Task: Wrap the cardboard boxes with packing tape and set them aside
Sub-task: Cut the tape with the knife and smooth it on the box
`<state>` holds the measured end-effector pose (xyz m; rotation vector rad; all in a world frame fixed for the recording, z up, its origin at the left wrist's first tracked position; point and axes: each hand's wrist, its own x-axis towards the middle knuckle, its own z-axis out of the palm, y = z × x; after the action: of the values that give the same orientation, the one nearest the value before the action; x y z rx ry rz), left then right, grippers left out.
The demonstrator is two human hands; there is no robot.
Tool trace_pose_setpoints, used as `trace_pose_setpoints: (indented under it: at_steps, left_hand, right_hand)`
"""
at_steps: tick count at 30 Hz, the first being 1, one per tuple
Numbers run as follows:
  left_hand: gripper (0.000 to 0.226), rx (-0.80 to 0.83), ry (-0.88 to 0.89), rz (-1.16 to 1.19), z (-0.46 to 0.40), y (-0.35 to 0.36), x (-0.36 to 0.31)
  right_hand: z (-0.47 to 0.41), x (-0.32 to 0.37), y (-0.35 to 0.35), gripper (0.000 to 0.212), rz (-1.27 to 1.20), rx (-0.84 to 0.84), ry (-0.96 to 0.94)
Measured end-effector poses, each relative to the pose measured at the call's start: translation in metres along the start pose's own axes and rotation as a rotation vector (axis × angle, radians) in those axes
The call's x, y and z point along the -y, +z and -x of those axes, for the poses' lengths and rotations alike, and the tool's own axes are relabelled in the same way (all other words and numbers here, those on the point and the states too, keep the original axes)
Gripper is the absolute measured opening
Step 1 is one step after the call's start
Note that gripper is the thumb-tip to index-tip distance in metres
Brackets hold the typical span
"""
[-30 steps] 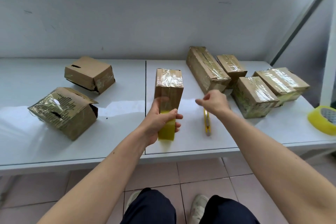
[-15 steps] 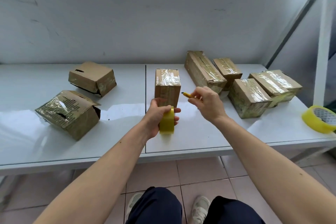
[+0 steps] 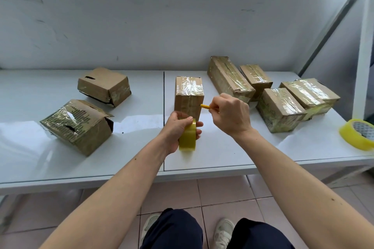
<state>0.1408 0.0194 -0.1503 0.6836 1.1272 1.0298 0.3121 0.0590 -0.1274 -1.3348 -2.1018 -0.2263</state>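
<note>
Left hand [image 3: 175, 130] grips the tape roll [image 3: 187, 138] standing on edge on the tabletop [image 3: 222, 153]. Right hand [image 3: 229, 114] pinches a yellow cutter [image 3: 205, 106], tip by the box [image 3: 189, 97] just behind both hands. Wrapped boxes [image 3: 280, 109] sit further right.

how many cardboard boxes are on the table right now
8. Two at left: far, near. One upright at centre. Five at right: long, small behind, near, and two side by side. Others may be hidden.
</note>
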Motion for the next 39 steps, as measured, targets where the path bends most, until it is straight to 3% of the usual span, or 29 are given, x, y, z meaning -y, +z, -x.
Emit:
trace_pose_setpoints:
  at_steps: [4,10,14,16,20,23,26,28,34,39]
  left_hand:
    - [0.011,-0.003,-0.007,-0.008,-0.001,0.002,-0.001]
    - [0.030,0.000,0.019,-0.016,0.000,0.004,-0.002]
    - [0.030,-0.013,0.014,-0.014,0.004,0.006,-0.006]
    - [0.021,-0.001,0.011,-0.014,0.007,0.003,-0.007]
    - [0.015,0.016,0.007,-0.004,0.008,0.001,-0.007]
    - [0.016,0.019,0.012,-0.024,0.008,0.001,-0.010]
    - [0.018,0.021,0.013,-0.027,0.009,-0.001,-0.011]
    - [0.016,0.009,-0.008,-0.036,0.011,-0.003,-0.014]
    - [0.009,0.036,-0.106,-0.096,0.025,-0.016,-0.011]
    - [0.015,-0.155,0.084,-0.007,0.023,-0.021,-0.020]
  right_hand:
    - [0.000,0.008,-0.003,0.010,-0.059,-0.030,-0.025]
    - [-0.002,0.015,0.010,0.011,0.062,0.231,-0.005]
    - [-0.010,0.006,0.001,0.017,0.259,0.376,0.004]
    - [-0.010,-0.006,-0.006,0.015,0.234,0.349,0.029]
    - [-0.008,-0.011,-0.016,0.005,-0.056,0.246,0.028]
    - [-0.021,-0.002,-0.008,0.033,-0.169,0.094,0.024]
    - [-0.037,0.008,0.008,0.069,-0.052,0.241,-0.016]
    - [-0.044,0.006,0.018,0.067,-0.023,0.301,-0.010]
    - [-0.048,-0.007,0.039,0.062,-0.157,0.244,-0.007]
    - [-0.042,-0.006,0.048,0.071,-0.309,0.206,0.084]
